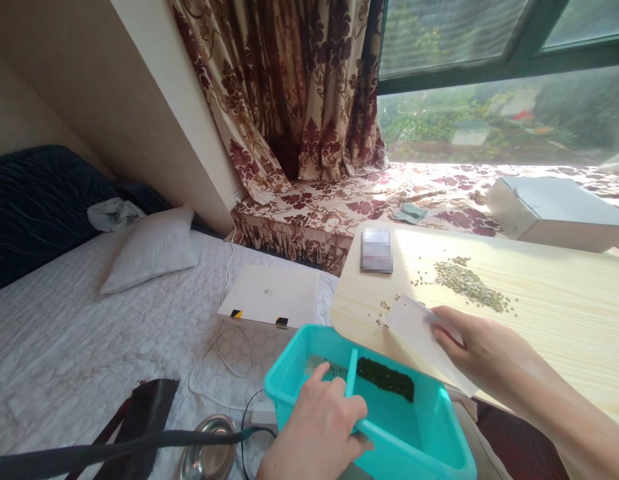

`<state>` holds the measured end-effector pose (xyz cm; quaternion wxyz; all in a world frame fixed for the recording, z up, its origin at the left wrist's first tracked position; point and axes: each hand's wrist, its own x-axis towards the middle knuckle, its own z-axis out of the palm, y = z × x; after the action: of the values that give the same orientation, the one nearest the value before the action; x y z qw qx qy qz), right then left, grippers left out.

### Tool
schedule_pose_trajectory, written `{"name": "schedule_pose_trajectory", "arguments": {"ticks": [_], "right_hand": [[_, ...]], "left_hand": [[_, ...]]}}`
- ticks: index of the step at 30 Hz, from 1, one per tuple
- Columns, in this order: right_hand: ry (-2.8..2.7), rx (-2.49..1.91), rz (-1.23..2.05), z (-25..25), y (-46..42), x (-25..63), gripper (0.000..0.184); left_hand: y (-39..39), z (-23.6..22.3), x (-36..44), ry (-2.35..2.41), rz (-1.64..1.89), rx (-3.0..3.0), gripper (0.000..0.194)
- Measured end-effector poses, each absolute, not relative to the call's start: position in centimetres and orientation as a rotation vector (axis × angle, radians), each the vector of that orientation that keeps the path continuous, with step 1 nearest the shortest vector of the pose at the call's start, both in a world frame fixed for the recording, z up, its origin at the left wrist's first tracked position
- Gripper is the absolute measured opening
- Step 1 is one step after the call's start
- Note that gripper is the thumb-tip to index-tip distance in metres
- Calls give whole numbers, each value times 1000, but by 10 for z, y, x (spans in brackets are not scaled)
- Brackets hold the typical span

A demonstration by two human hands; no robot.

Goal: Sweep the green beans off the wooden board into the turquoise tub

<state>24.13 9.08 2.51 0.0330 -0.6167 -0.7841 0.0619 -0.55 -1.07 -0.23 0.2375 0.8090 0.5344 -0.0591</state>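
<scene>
A turquoise two-compartment bin stands at the table's near edge, below the tabletop. My left hand grips it where the divider meets the near rim, with the index finger reaching over the left compartment. Small dark green beans lie in the right compartment; a few dark specks show in the left one. In my right hand is a thin white card, tilted, its far end over the wooden tabletop. Pale small beans or seeds are spread on the wood beyond it, and several stray ones lie by the card's tip.
On the wooden table sits a small blurred packet. A white box and a folded cloth rest on the window ledge. On the bed are another white box, a metal bowl, cables and a pillow.
</scene>
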Motion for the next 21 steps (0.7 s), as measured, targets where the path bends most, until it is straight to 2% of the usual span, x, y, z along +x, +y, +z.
{"name": "schedule_pose_trajectory", "arguments": {"ticks": [21], "right_hand": [[-2398, -1885, 268, 29, 84, 241, 22]], "left_hand": [[-6, -1, -3, 1411, -174, 2274, 30]]}}
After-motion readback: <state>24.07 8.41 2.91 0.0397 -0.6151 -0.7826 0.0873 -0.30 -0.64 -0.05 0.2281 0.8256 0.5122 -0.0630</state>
